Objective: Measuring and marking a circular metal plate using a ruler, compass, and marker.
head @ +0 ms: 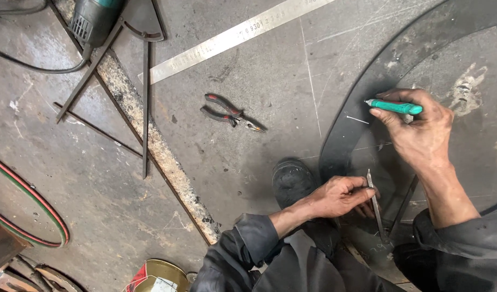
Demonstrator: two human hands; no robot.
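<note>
Pinching green marker in right hand, tip on dark plate | left hand clamped on metal scriber | plate cut off at right edge.

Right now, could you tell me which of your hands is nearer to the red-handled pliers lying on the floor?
Left. The left hand sits down and to the right of the pliers, pinching a thin metal strip. The right hand, holding a green marker, is farther off to their right.
</note>
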